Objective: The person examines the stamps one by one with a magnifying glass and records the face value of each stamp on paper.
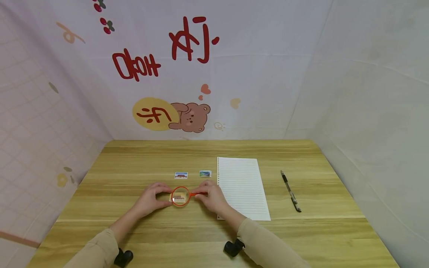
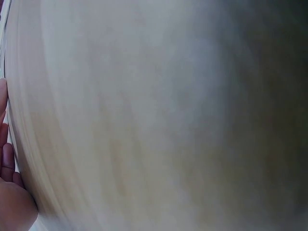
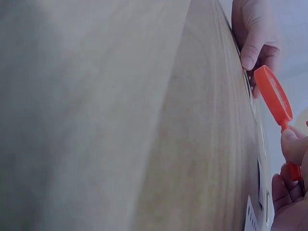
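My right hand (image 1: 212,197) pinches the handle of a small magnifying glass with an orange-red frame (image 3: 273,96). Its round lens hovers over a small yellowish stamp (image 1: 178,198) with dark printing, which shows through it. At the stamp's left end, the thumb and forefinger of my left hand (image 1: 151,199) hold its edges against the table. In the left wrist view only part of the left hand (image 2: 14,202) appears at the left edge, and the stamp cannot be seen there. Behind the lens lie a stamp with a red building (image 1: 181,175) and a blue-green stamp (image 1: 205,174).
A lined sheet of paper (image 1: 242,190) with punched holes lies right of the stamps, partly under the right forearm. Farther right is a black pen (image 1: 290,190). The wooden table (image 1: 161,242) ends at a printed cloth backdrop (image 1: 261,74).
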### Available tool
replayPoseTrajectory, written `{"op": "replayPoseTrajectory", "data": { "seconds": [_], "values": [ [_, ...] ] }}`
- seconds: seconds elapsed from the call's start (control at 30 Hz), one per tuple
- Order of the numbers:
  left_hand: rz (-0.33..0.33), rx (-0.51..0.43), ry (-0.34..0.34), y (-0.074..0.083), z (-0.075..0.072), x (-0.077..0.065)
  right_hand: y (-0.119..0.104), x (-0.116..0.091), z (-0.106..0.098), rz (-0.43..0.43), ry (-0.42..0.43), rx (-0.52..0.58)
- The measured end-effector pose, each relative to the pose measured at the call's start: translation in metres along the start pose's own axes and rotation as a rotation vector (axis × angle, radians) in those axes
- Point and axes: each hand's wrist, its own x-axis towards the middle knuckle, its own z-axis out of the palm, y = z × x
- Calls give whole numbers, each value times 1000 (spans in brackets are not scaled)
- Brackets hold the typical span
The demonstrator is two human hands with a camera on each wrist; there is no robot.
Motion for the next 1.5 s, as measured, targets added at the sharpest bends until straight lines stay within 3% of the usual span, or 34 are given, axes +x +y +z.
{"op": "replayPoseTrajectory", "data": {
  "seconds": [1.07, 1.27, 1.5],
  "values": [
    [17, 22, 15, -3, 0, -1, -1, -1, -10, 22, 13, 35],
    [23, 29, 16, -4, 0, -1, 1, -4, -22, 37, 37, 69],
    [2, 22, 4, 0, 1, -1, 10, -14, -54, 72, 80, 118]
  ]
}}
